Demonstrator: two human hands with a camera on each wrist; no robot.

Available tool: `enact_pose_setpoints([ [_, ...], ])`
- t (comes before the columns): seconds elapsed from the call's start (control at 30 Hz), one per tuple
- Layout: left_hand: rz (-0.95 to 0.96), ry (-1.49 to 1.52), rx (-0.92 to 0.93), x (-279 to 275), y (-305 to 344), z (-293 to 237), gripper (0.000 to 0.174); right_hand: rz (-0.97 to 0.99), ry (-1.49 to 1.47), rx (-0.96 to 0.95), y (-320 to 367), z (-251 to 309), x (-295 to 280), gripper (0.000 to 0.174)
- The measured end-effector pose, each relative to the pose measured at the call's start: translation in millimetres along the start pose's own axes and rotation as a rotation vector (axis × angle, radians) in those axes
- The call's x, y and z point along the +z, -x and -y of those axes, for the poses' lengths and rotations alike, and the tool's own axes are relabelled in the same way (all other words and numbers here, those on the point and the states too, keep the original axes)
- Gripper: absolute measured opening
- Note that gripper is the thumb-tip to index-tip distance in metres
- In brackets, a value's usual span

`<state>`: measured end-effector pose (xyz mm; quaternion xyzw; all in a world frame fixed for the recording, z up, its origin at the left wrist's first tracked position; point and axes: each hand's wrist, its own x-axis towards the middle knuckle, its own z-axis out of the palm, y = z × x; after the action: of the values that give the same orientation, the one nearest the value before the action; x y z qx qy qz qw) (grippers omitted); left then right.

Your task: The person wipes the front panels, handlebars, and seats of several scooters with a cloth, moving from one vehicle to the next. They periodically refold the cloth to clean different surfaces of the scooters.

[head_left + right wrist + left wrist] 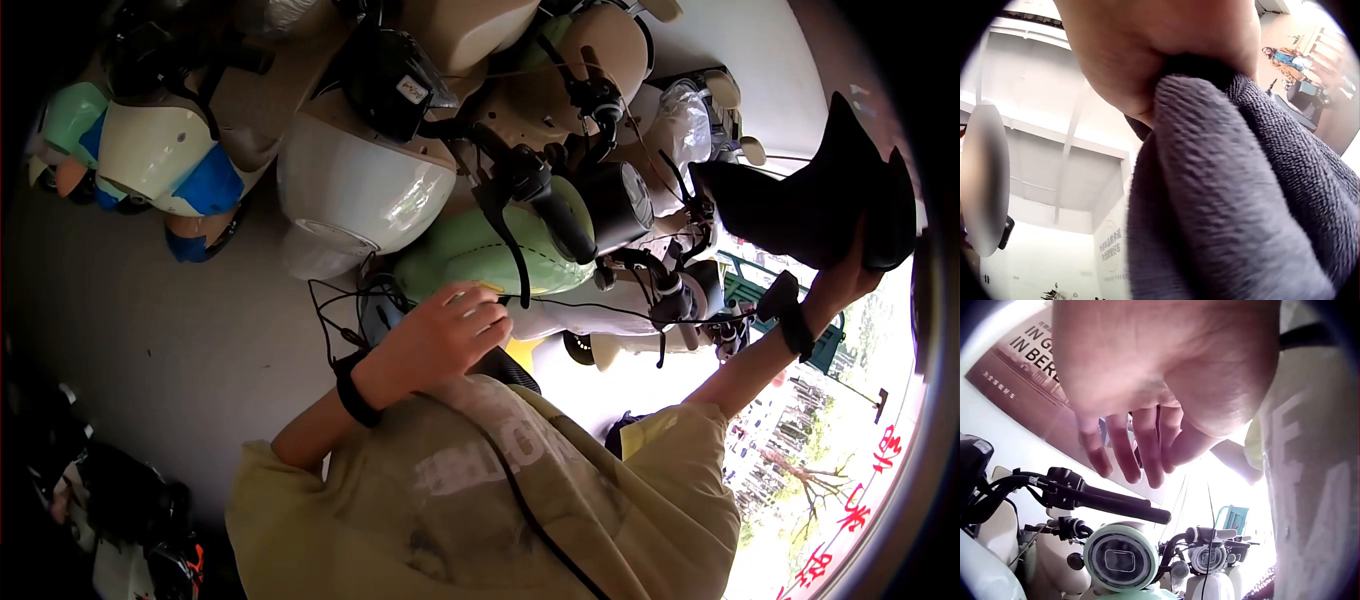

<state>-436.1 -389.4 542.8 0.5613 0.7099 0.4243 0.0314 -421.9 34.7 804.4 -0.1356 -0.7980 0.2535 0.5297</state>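
Observation:
My right hand (pixel 846 280), raised at the far right of the head view, grips a dark towel (pixel 790 205). Close up in the right wrist view, the towel (pixel 1229 194) is grey-purple terry cloth, bunched in the fist and hanging in thick folds. My left hand (pixel 440 335) is in front of my chest with loosely bent fingers, holding nothing. In the head view it overlaps the lower edge of a green scooter front (pixel 490 250). The left wrist view shows the fingers (pixel 1125 456) hanging down over a black handlebar grip (pixel 1122 506) and a round headlight (pixel 1120 557).
Several scooters stand close together, among them a white one (pixel 365 185) and a white and blue one (pixel 165 160). Brake levers (pixel 505 240) and handlebars stick out towards me. Black cables (pixel 335 305) hang beside my left hand. A window with red lettering (pixel 850 510) is at right.

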Motion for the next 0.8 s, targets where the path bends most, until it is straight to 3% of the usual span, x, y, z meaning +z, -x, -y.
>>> enact_pose_setpoints([
  [0.17, -0.001, -0.035, -0.026, 5.9, 31.1, -12.1, 0.036, 0.083, 0.002, 0.039, 33.6, 23.3, -49.8, 0.05],
  [0.3, 0.033, -0.068, -0.075, 21.6, 44.9, -36.7, 0.032, 0.241, 0.279, -0.153, 69.6, 36.9, -104.8, 0.049],
  [0.5, 0.044, -0.085, -0.032, 53.6, 51.0, -99.7, 0.037, 0.299, 0.364, -0.145, 137.9, 31.8, -203.7, 0.05],
  [0.6, -0.006, 0.054, -0.068, 65.7, 50.9, -135.3, 0.038, 0.332, 0.029, -0.033, 215.5, 21.1, -216.7, 0.071],
  [0.7, 0.003, 0.323, -0.213, 69.5, 54.7, -163.2, 0.046, 0.674, 0.066, -0.088, 256.5, 83.2, -184.5, 0.066],
  [0.8, -0.032, 0.671, -0.365, 78.1, 57.2, -184.7, 0.058, 0.885, -0.068, -0.016, 303.3, 115.5, -165.8, 0.066],
])
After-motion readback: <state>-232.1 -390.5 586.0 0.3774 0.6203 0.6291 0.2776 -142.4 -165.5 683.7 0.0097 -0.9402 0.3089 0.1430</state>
